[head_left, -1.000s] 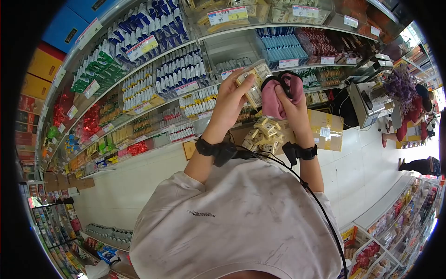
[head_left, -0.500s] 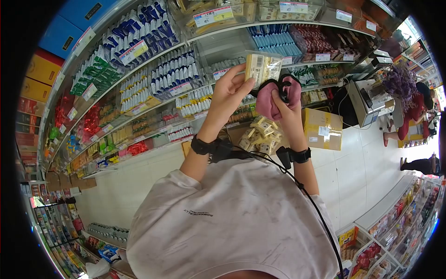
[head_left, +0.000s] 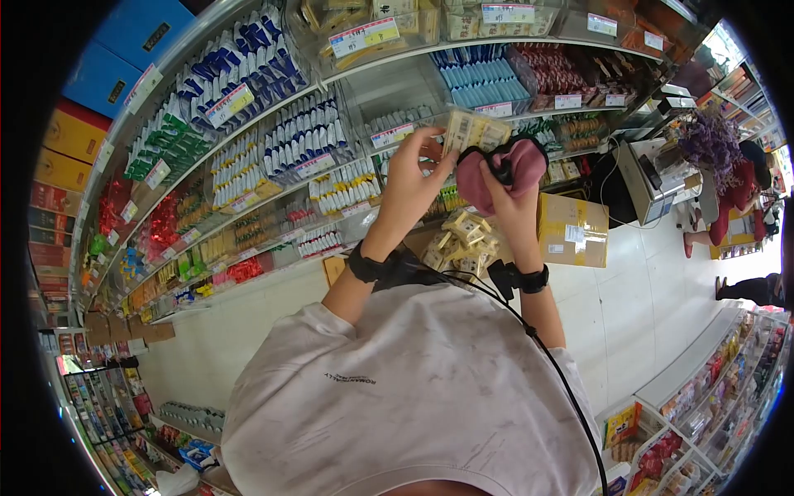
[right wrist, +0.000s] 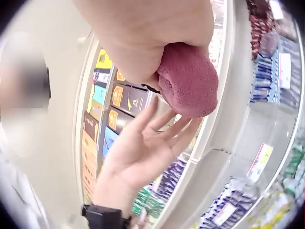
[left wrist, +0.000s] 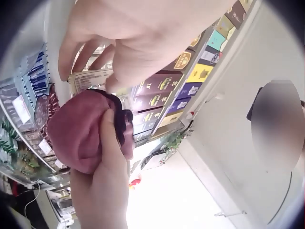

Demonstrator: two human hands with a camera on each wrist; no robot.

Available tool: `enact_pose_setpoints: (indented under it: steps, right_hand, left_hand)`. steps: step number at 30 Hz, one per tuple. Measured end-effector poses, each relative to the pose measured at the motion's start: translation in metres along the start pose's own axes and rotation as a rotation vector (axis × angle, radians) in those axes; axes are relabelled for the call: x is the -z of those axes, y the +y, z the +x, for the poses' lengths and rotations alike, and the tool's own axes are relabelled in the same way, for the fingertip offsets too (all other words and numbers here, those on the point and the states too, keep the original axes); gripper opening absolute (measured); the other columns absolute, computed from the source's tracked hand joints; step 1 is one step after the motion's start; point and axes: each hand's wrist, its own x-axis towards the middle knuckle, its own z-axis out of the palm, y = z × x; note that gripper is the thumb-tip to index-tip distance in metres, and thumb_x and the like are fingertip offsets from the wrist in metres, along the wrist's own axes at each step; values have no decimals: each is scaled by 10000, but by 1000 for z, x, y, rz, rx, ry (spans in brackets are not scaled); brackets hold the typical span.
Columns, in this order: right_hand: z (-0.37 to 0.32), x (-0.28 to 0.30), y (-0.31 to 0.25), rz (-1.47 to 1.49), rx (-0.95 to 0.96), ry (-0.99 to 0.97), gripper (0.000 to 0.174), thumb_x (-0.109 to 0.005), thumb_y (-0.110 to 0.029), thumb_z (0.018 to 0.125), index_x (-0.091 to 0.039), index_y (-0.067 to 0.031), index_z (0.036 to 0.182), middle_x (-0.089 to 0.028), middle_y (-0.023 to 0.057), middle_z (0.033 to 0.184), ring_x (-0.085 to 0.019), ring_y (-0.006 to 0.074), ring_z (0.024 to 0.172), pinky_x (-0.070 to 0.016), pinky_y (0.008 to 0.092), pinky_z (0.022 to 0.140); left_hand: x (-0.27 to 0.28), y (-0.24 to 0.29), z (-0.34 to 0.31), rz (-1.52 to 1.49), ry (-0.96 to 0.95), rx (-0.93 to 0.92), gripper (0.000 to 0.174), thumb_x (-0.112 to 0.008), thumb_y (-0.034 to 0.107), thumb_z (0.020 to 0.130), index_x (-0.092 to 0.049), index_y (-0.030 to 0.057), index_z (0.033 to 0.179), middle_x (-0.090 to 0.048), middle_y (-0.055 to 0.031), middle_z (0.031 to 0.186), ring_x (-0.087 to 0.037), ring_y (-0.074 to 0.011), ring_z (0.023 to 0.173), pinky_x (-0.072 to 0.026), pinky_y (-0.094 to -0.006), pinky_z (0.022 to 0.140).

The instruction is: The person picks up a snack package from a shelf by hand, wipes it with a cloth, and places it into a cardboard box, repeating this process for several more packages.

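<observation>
My right hand (head_left: 514, 211) grips a pink cloth item (head_left: 478, 183) with black edging, its thumb pressed on the front. Behind the cloth's upper edge is a clear packet (head_left: 475, 132) of pale yellow pieces. Fingers of my left hand (head_left: 411, 186) are spread beside the packet's left edge, thumb apart from them. In the left wrist view, the packet (left wrist: 90, 80) shows just above the cloth (left wrist: 78, 129). The right wrist view shows the left palm (right wrist: 147, 152) empty, its fingertips near the cloth (right wrist: 190, 81); what they touch is partly hidden.
Shelves of wrapped snacks in clear bins (head_left: 393, 95) curve across the front and left. Below the hands lies a pile of yellow packets (head_left: 463, 244), beside a cardboard box (head_left: 572, 231). A counter machine (head_left: 653, 182) and a person in red (head_left: 728, 207) are at right.
The left fingers, earlier pinching the packet, have loosened and spread. The packet has tilted and sits lower behind the cloth, which the right hand holds spread wider.
</observation>
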Motion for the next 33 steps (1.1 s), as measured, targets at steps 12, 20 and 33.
enact_pose_setpoints:
  steps: [12, 20, 33]
  right_hand:
    - [3, -12, -5, -130, 52, -123, 415, -591, -114, 1011, -514, 64, 1378, -567, 198, 1381, -559, 266, 1275, -413, 343, 1076]
    - [9, 20, 9, 87, -276, -23, 241, -738, -165, 954, -662, 0, 1112, -653, -21, 940, -596, 59, 835, -473, 234, 696]
    - [0, 34, 20, 496, -338, 186, 344, -710, -76, 958, -585, 12, 1266, -668, 50, 1185, -647, 108, 1066, -512, 244, 920]
  left_hand:
    - [-7, 4, 3, -406, -151, 227, 441, -557, 404, 1058, -642, -12, 1177, -640, -8, 979, -567, -83, 924, -465, -250, 805]
    - [8, 1, 14, -286, -262, 280, 350, -638, 303, 1027, -681, -6, 1185, -655, 44, 1019, -540, -32, 942, -427, -224, 849]
    - [-13, -8, 19, -280, -336, 237, 308, -650, 248, 1022, -674, -6, 1194, -672, 38, 970, -563, -20, 854, -434, -215, 753]
